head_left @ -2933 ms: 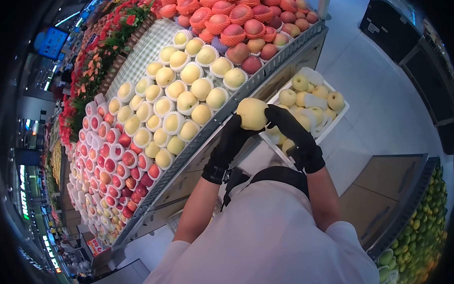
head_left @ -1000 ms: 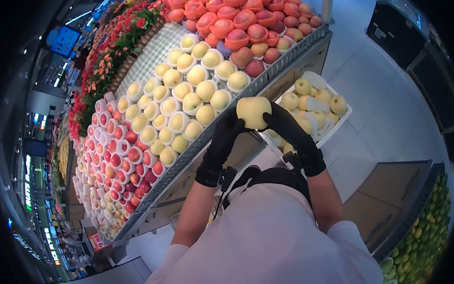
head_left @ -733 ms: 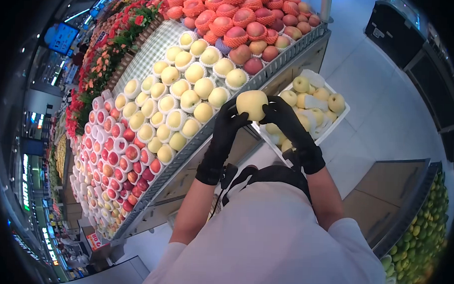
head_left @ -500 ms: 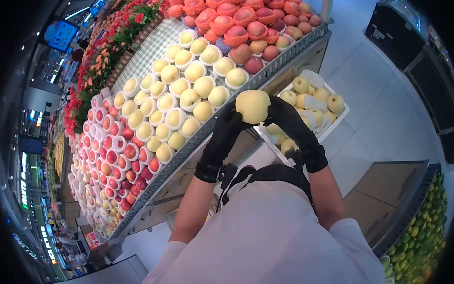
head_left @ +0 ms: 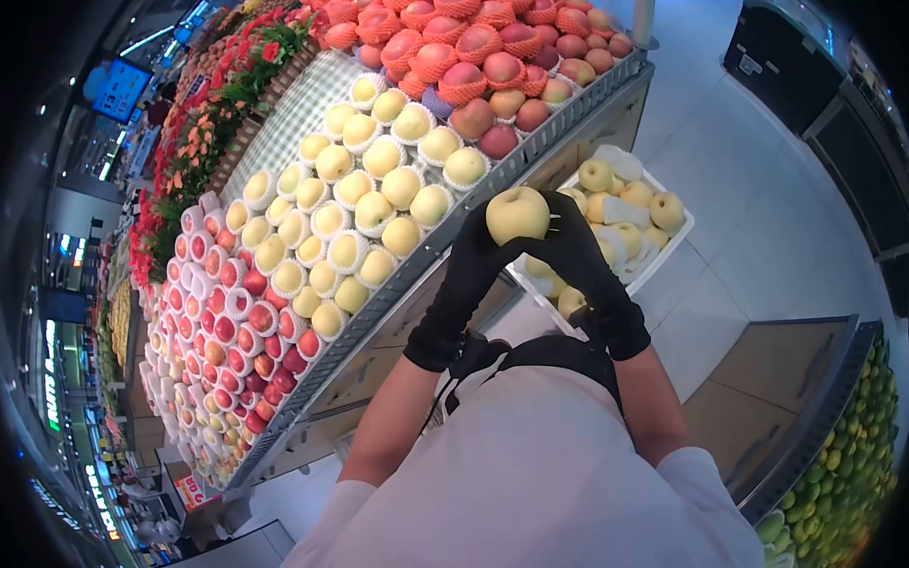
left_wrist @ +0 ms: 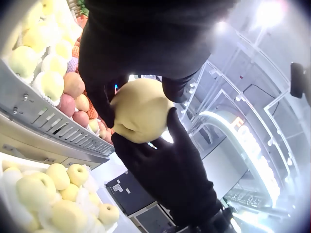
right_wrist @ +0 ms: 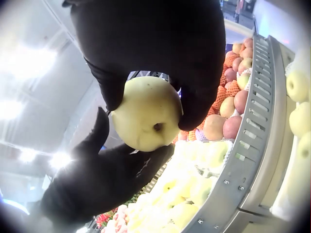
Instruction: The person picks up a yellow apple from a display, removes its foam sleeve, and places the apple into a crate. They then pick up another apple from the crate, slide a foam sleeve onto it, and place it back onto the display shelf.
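Note:
A pale yellow apple [head_left: 518, 215] is held up in front of the body between two black-gloved hands. My left hand [head_left: 473, 255] grips its left side, and my right hand [head_left: 580, 250] curls round the right side. In the head view the thumbs meet just below the fruit, and a dimple shows on its upper face. Fingers of both hands wrap the apple [left_wrist: 141, 110] in the left wrist view. From the right wrist, a dark hollow is visible on the apple [right_wrist: 146, 114].
Left of the hands, a sloped display [head_left: 374, 303] carries yellow apples [head_left: 383, 157] in white foam nets, red apples [head_left: 225, 328] and fruit in orange nets [head_left: 434, 61]. A white crate [head_left: 664, 253] of yellow apples sits low behind the right hand. Green fruit [head_left: 850, 438] fills a stand at lower right.
Both hands have turned the apple, so its dimple now faces the head camera. It has shifted slightly right and down, and the thumbs have come together beneath it.

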The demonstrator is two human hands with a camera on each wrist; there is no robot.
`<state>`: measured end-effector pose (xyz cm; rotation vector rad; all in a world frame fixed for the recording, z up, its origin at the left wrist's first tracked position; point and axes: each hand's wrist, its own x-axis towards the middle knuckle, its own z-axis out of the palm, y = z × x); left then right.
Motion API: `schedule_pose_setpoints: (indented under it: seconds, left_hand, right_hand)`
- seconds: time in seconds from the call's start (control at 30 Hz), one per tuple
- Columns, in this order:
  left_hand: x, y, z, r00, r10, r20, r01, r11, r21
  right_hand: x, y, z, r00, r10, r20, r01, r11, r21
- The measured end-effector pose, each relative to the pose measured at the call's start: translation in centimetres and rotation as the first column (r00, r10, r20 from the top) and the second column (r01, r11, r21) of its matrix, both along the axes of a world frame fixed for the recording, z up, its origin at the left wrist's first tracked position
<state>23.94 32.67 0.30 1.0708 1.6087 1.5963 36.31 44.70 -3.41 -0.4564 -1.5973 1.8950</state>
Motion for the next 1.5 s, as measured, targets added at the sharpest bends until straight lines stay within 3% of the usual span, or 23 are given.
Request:
schedule_pose_setpoints:
  seconds: [0.37,0.57,0.77,0.87,0.97,1.07,1.17,1.27,1.37,1.47,1.5]
  left_hand:
    - [1.0,1.2,0.4,0.997,-0.026,-0.067,0.028,0.999,0.031]
    - [1.0,1.2,0.5,0.996,-0.023,-0.082,0.025,0.999,0.032]
    - [1.6,0.8,0.7,0.996,0.023,-0.091,-0.016,0.997,0.076]
    - [1.3,0.7,0.9,0.987,0.009,-0.158,-0.009,1.000,0.002]
    - [1.6,0.9,0.6,0.974,0.069,-0.216,-0.058,0.997,0.056]
    - [2.4,1.0,2.4,0.986,0.022,-0.165,-0.012,0.998,0.061]
    - [1.7,0.8,0.9,0.991,0.055,-0.125,-0.045,0.996,0.083]
    - [1.1,0.4,0.9,0.991,0.078,-0.107,-0.072,0.995,0.066]
    - [1.1,-0.1,0.8,0.992,0.027,0.122,-0.036,0.996,0.079]
    - [1.3,-0.1,0.7,0.926,-0.087,0.368,0.053,0.993,0.102]
    - [1.3,-0.2,0.6,0.924,-0.098,0.369,0.067,0.993,0.095]
  right_hand:
    - [1.7,-0.2,2.8,0.992,0.053,-0.112,-0.050,0.998,0.027]
    - [1.9,-0.1,2.8,0.997,0.040,-0.067,-0.033,0.995,0.098]
    - [1.4,-1.0,1.9,0.997,-0.071,0.000,0.069,0.963,0.259]
    - [0.8,-1.7,1.5,0.990,-0.118,-0.074,0.135,0.944,0.301]
    - [0.6,-1.9,1.3,0.982,-0.170,-0.077,0.187,0.887,0.421]
    - [0.6,-1.7,0.7,0.985,-0.136,-0.102,0.169,0.867,0.469]
    - [1.0,-1.8,2.1,0.984,-0.140,-0.112,0.177,0.858,0.482]
    - [1.5,-1.8,2.9,0.995,-0.097,-0.038,0.104,0.929,0.355]
    - [1.7,-1.9,4.1,0.998,0.003,-0.061,0.009,0.981,0.194]
    - [2.3,-2.2,4.9,0.997,-0.049,0.053,0.033,0.960,0.278]
    - [2.3,-2.3,5.0,0.997,-0.044,0.055,0.028,0.963,0.269]
